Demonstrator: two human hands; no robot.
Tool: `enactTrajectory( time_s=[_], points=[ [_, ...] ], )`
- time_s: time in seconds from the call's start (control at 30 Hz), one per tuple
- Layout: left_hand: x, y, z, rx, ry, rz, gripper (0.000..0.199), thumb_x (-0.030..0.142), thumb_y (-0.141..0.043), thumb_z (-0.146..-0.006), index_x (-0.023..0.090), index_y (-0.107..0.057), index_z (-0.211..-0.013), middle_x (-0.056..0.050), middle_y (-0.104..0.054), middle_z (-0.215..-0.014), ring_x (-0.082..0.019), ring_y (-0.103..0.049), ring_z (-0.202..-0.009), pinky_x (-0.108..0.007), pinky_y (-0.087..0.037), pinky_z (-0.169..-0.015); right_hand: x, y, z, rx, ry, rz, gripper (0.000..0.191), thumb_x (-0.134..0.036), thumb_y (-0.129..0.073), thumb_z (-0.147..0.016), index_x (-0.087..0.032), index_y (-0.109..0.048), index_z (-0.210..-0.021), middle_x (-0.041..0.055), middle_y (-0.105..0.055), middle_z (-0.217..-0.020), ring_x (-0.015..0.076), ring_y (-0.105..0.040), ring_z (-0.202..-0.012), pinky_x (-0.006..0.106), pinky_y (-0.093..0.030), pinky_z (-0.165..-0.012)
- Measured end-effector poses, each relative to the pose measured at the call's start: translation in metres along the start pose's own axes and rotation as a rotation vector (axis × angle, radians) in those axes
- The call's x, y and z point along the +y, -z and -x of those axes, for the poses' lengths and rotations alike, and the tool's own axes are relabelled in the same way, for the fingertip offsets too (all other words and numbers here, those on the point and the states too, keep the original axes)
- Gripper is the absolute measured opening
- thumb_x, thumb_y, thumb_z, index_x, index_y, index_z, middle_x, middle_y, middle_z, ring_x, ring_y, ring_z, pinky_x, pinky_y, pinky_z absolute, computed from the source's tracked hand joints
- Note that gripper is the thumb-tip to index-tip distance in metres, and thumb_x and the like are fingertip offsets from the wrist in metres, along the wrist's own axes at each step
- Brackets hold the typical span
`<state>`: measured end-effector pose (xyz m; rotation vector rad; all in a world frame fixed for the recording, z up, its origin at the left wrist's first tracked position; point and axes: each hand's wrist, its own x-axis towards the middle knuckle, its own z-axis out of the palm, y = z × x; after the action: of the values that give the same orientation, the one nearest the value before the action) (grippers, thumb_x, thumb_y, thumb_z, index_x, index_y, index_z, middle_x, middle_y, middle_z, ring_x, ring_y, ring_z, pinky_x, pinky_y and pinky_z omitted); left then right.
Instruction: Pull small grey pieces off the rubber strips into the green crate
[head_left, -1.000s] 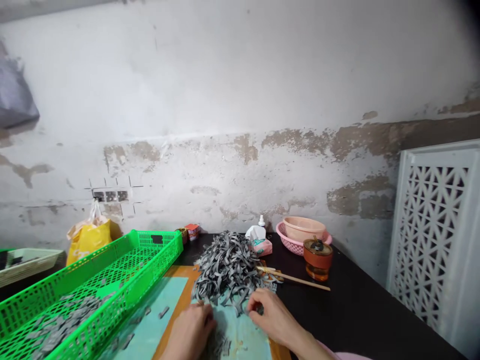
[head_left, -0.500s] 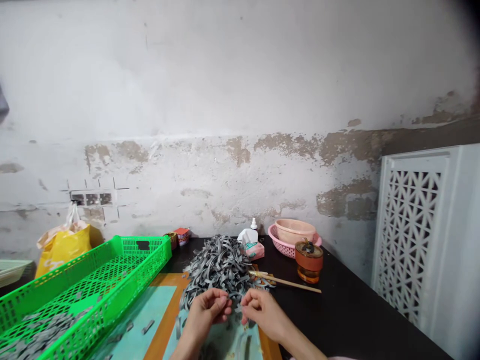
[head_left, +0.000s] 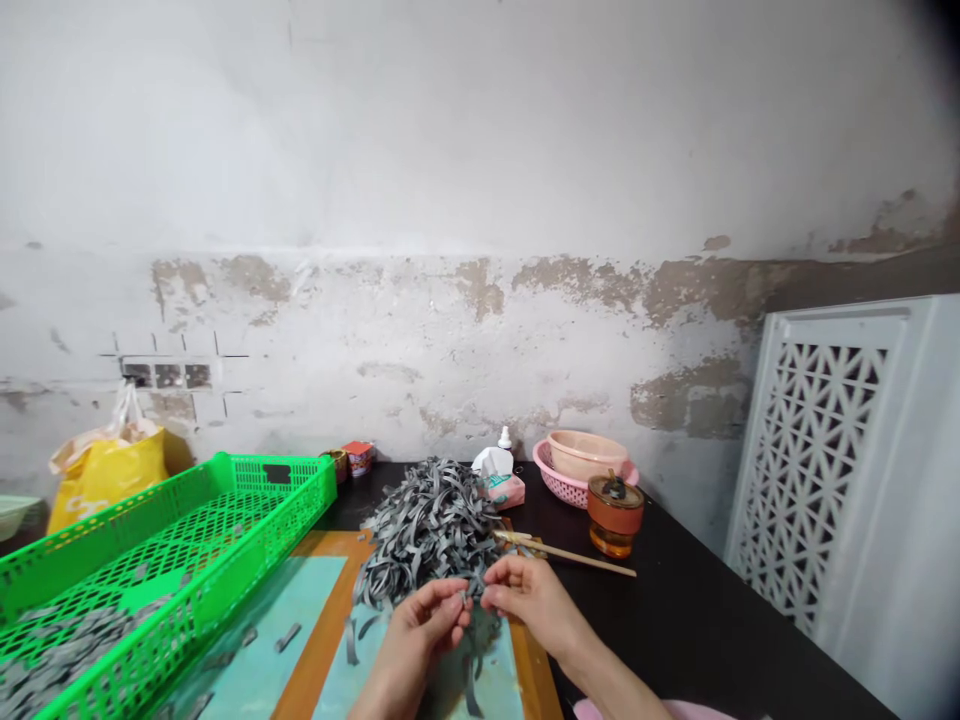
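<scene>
A large heap of thin grey strips (head_left: pixel 427 525) lies on an orange-edged board with a pale green surface (head_left: pixel 341 690). Just in front of the heap, my left hand (head_left: pixel 442 625) has its fingertips closed on a small grey strip. Close beside it on the right, my right hand (head_left: pixel 521 595) is pinched near the same spot; what lies between its fingertips is too small to make out. A few loose strips rest on the board below and left of my hands. The green crate (head_left: pixel 210 600) at the left holds many small grey pieces (head_left: pixel 67 650).
Behind the heap stand a tissue box (head_left: pixel 504 490) and a white-capped bottle (head_left: pixel 505 438). To the right are pink basins (head_left: pixel 589 455), an amber jar (head_left: pixel 615 515) and a brush with a wooden handle (head_left: pixel 585 557). A yellow bag (head_left: pixel 112 470) hangs at the left wall.
My hands have come slightly closer together, and a grey strip now shows at the left fingertips. The view has shifted a little, bringing a pink object into sight at the bottom edge.
</scene>
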<state>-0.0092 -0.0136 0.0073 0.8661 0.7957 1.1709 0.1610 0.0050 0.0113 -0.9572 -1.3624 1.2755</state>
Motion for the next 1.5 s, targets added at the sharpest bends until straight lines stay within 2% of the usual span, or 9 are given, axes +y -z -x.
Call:
enactTrajectory(
  time_s=[0.17, 0.4, 0.57, 0.77, 1.03, 1.2, 1.33, 1.43, 1.5],
  points=[
    [-0.001, -0.001, 0.0, -0.015, -0.063, -0.007, 0.032, 0.035, -0.085, -0.057, 0.013, -0.07, -0.075, -0.003, -0.072, -0.066, -0.011, -0.063, -0.061, -0.018, -0.048, -0.06, -0.009, -0.011, 0.01, -0.071, -0.006, -0.029, 0.028, -0.036, -0.076, -0.061, -0.013, -0.066, -0.073, 0.0006, -0.066, -0.062, 0.0105, -0.057, -0.053, 0.023, -0.042, -0.056],
    [0.0, -0.003, 0.001, -0.028, -0.148, -0.121, 0.029, 0.036, -0.086, -0.054, 0.015, -0.068, -0.062, 0.0, -0.068, -0.054, -0.01, -0.057, -0.051, -0.018, -0.043, -0.053, -0.006, -0.016, 0.009, -0.023, 0.027, 0.08, 0.022, -0.033, -0.075, -0.062, -0.014, -0.065, -0.066, -0.0017, -0.062, -0.052, 0.0089, -0.05, -0.046, 0.021, -0.037, -0.048],
    [0.001, -0.002, 0.003, -0.024, -0.119, -0.14, 0.024, 0.03, -0.085, -0.058, 0.014, -0.074, -0.071, -0.003, -0.073, -0.067, -0.013, -0.063, -0.064, -0.019, -0.046, -0.063, 0.002, -0.014, 0.004, 0.032, 0.096, 0.131, 0.012, -0.024, -0.071, -0.065, -0.014, -0.065, -0.067, -0.0024, -0.06, -0.055, 0.0091, -0.049, -0.048, 0.021, -0.035, -0.05],
    [0.0, 0.002, 0.001, -0.034, -0.071, -0.112, 0.026, 0.031, -0.086, -0.056, 0.014, -0.073, -0.07, -0.002, -0.072, -0.066, -0.011, -0.062, -0.061, -0.019, -0.048, -0.064, -0.001, -0.016, 0.007, 0.041, 0.121, 0.163, 0.009, -0.021, -0.069, -0.066, -0.013, -0.066, -0.068, -0.0025, -0.058, -0.055, 0.0093, -0.048, -0.049, 0.022, -0.033, -0.05],
    [0.002, -0.002, 0.005, -0.033, -0.036, -0.023, 0.029, 0.032, -0.087, -0.055, 0.014, -0.072, -0.071, -0.001, -0.067, -0.066, -0.008, -0.056, -0.059, -0.015, -0.044, -0.058, -0.006, -0.019, 0.008, -0.024, 0.084, -0.035, 0.032, -0.044, -0.075, -0.064, -0.014, -0.064, -0.07, -0.003, -0.057, -0.055, 0.009, -0.049, -0.048, 0.022, -0.037, -0.051],
    [0.003, -0.007, 0.006, -0.067, -0.053, -0.035, 0.029, 0.035, -0.086, -0.057, 0.014, -0.069, -0.07, 0.002, -0.062, -0.059, -0.007, -0.05, -0.053, -0.014, -0.039, -0.052, -0.006, -0.02, 0.008, 0.004, 0.111, -0.143, 0.038, -0.051, -0.072, -0.066, -0.016, -0.059, -0.073, -0.0048, -0.054, -0.053, 0.0093, -0.048, -0.048, 0.022, -0.04, -0.053],
    [-0.005, -0.004, 0.001, -0.098, -0.077, 0.003, 0.026, 0.031, -0.084, -0.061, 0.016, -0.07, -0.076, 0.001, -0.064, -0.059, -0.008, -0.055, -0.055, -0.014, -0.042, -0.053, -0.001, -0.025, 0.008, -0.035, 0.076, -0.086, 0.036, -0.047, -0.075, -0.064, -0.016, -0.059, -0.072, -0.0031, -0.058, -0.057, 0.0107, -0.052, -0.05, 0.023, -0.04, -0.052],
    [-0.009, -0.002, -0.002, -0.046, -0.057, -0.021, 0.025, 0.029, -0.086, -0.059, 0.014, -0.073, -0.075, 0.0, -0.067, -0.061, -0.008, -0.059, -0.055, -0.014, -0.046, -0.053, 0.004, -0.027, 0.007, 0.009, 0.107, -0.029, 0.027, -0.038, -0.073, -0.067, -0.015, -0.061, -0.073, -0.0019, -0.06, -0.06, 0.0113, -0.053, -0.052, 0.022, -0.039, -0.052],
    [-0.009, -0.001, -0.001, -0.031, -0.027, -0.015, 0.028, 0.028, -0.086, -0.057, 0.013, -0.075, -0.077, -0.003, -0.072, -0.068, -0.011, -0.064, -0.061, -0.017, -0.051, -0.061, 0.007, -0.026, 0.007, 0.062, 0.163, 0.047, 0.017, -0.031, -0.07, -0.07, -0.015, -0.063, -0.073, -0.0007, -0.061, -0.064, 0.012, -0.054, -0.057, 0.022, -0.039, -0.055]
  ],
)
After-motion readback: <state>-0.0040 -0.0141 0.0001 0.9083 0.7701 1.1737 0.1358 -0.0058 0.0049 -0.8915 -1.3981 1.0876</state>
